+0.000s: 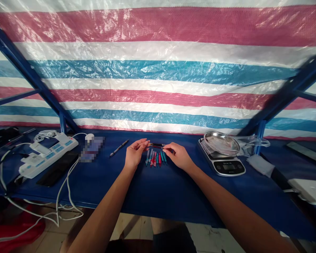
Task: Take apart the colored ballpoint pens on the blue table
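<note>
Dark slim pens (157, 145) lie crosswise between my two hands; how many there are is hard to tell. My left hand (135, 153) pinches their left end between thumb and fingers. At the right end, the fingers of my right hand (178, 155) are closed on them. Just below, a row of several pens (157, 160) in clear, pink-red and teal lies side by side on the blue table (158, 196), tips toward me. A single dark grey pen (119, 148) rests at a slant to the left of my left hand.
A digital scale (228, 167) with a metal bowl (221, 143) and plastic bags stands on the right. To the left are a white power strip (50, 154), loose white cables (68, 186) and a dark flat object (55, 172). Blue frame bars and a striped tarp (158, 77) close off the back.
</note>
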`<state>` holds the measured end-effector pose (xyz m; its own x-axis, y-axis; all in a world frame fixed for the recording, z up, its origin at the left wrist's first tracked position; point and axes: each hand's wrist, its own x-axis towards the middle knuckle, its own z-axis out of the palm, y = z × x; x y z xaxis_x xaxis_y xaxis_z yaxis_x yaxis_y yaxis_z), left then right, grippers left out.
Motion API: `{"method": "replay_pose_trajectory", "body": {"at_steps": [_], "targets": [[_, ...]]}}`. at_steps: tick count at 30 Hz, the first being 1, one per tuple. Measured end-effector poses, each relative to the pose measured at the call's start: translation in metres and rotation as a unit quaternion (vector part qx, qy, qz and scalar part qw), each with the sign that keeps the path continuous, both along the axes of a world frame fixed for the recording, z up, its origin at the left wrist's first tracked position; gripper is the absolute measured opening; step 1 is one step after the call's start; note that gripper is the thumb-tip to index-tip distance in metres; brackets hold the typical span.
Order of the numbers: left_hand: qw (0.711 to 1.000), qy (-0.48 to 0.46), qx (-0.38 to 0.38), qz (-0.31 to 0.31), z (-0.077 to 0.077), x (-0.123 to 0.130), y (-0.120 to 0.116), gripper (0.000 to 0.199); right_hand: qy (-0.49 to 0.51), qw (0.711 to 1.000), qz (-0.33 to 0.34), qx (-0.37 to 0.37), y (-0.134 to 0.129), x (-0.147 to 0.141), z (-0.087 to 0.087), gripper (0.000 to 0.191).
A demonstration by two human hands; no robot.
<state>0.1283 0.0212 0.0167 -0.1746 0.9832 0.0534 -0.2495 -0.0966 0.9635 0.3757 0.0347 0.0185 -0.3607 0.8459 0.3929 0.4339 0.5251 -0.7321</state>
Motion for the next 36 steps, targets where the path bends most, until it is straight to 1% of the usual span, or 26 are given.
{"method": "replay_pose_trajectory", "body": {"at_steps": [2,4,6,8,10,12,14,17,19,20,23,25,28,30,31,33,36], "targets": [[1.0,-0.001,0.002,-0.003,0.002,0.0,0.0,0.058,-0.017,1.0,0.013,0.017,0.001,0.0,0.001,0.026],[1.0,-0.003,0.008,-0.002,0.005,-0.002,0.001,0.061,-0.016,0.999,0.011,0.029,0.003,0.002,0.001,0.026],[1.0,-0.004,0.021,0.02,0.006,-0.008,0.003,0.061,-0.013,0.999,-0.016,0.035,0.008,0.005,-0.001,0.025],[0.997,0.015,0.04,0.067,0.006,-0.018,0.006,0.058,-0.037,0.997,-0.057,0.045,0.015,0.009,-0.003,0.025],[0.99,0.066,0.054,0.109,0.003,-0.028,0.009,0.055,-0.089,0.988,-0.101,0.07,0.023,0.013,-0.006,0.025],[0.982,0.127,0.058,0.128,-0.001,-0.037,0.012,0.05,-0.143,0.977,-0.128,0.088,0.03,0.015,-0.009,0.026],[0.974,0.174,0.055,0.135,-0.004,-0.043,0.013,0.044,-0.187,0.968,-0.135,0.098,0.034,0.016,-0.01,0.028],[0.961,0.231,0.053,0.145,-0.006,-0.047,0.012,0.039,-0.226,0.96,-0.129,0.107,0.036,0.013,-0.011,0.032],[0.943,0.292,0.057,0.147,-0.005,-0.047,0.011,0.036,-0.24,0.956,-0.126,0.11,0.037,0.011,-0.011,0.033],[0.93,0.33,0.063,0.149,-0.004,-0.047,0.01,0.034,-0.245,0.955,-0.124,0.111,0.038,0.01,-0.012,0.033],[0.878,0.442,0.096,0.158,-0.003,-0.047,0.008,0.031,-0.25,0.954,-0.115,0.115,0.04,0.01,-0.013,0.033],[0.845,0.496,0.102,0.17,-0.002,-0.048,0.007,0.027,-0.251,0.955,-0.108,0.116,0.04,0.01,-0.014,0.033],[0.803,0.557,0.048,0.207,-0.003,-0.05,0.004,0.026,-0.246,0.956,-0.104,0.118,0.04,0.011,-0.014,0.035],[0.777,0.588,0.002,0.226,-0.004,-0.054,0.002,0.031,-0.238,0.958,-0.105,0.122,0.038,0.012,-0.014,0.035],[0.768,0.598,-0.016,0.228,-0.004,-0.056,0.001,0.033,-0.234,0.958,-0.106,0.125,0.037,0.012,-0.014,0.035],[0.762,0.608,-0.039,0.219,-0.005,-0.062,0.0,0.037,-0.228,0.959,-0.108,0.131,0.034,0.012,-0.014,0.033],[0.773,0.598,-0.044,0.207,-0.005,-0.07,0.0,0.042,-0.225,0.959,-0.106,0.137,0.029,0.011,-0.014,0.029]]}}
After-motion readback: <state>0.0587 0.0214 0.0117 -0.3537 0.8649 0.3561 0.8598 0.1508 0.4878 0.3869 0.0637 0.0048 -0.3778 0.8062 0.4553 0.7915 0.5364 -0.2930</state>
